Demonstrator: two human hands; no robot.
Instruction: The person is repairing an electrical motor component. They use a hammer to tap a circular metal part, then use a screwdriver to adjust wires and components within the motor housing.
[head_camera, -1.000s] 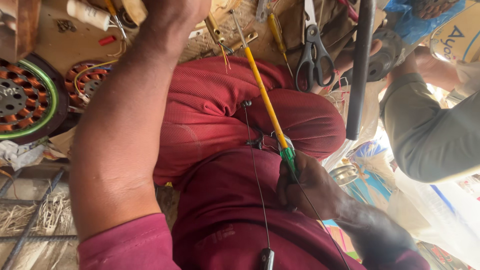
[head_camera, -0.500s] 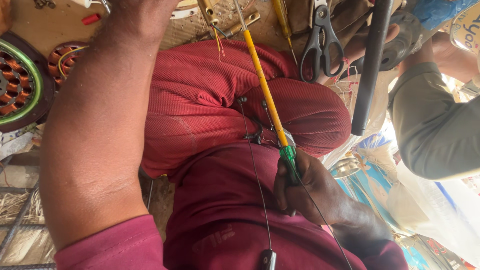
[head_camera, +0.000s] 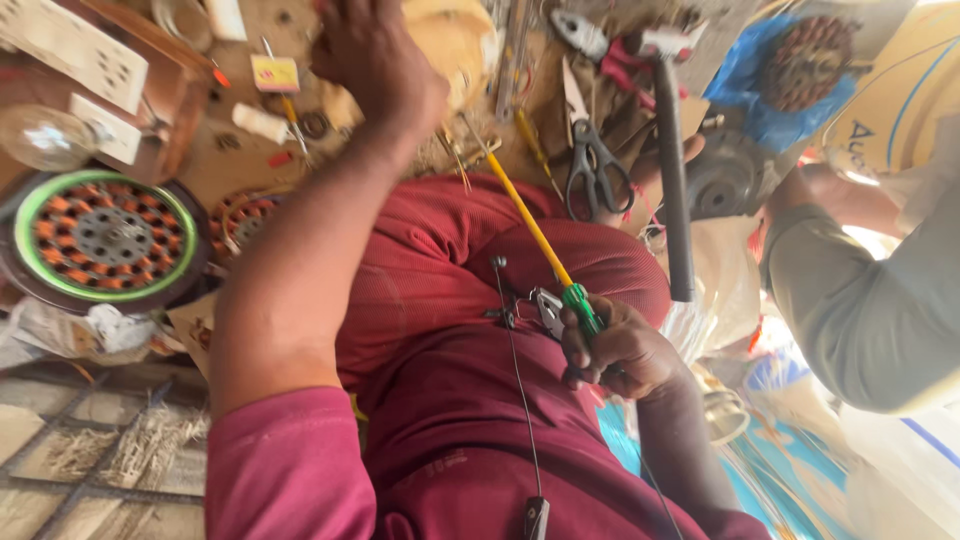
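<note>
Closed tight in a fist at centre right of the frame, the right hand (head_camera: 622, 350) has the green handle of a long yellow rod (head_camera: 530, 225), which slants up toward the scissors (head_camera: 592, 160) at the top. At upper centre the left hand (head_camera: 375, 55) reaches among clutter on the table (head_camera: 215, 165); whether it holds anything I cannot tell. To my eye the rod is light, stiff and thin, best held by that handle.

A: Where does the long rod (head_camera: 530, 225) lie?
B: Across the lap, its near end in the right hand (head_camera: 620, 350), its far end toward the left hand (head_camera: 375, 60).
A: And beyond the knees?
B: Scissors (head_camera: 592, 160) lie just left of the hammer (head_camera: 672, 170); the wound stator ring (head_camera: 105, 235) sits far left.
</note>
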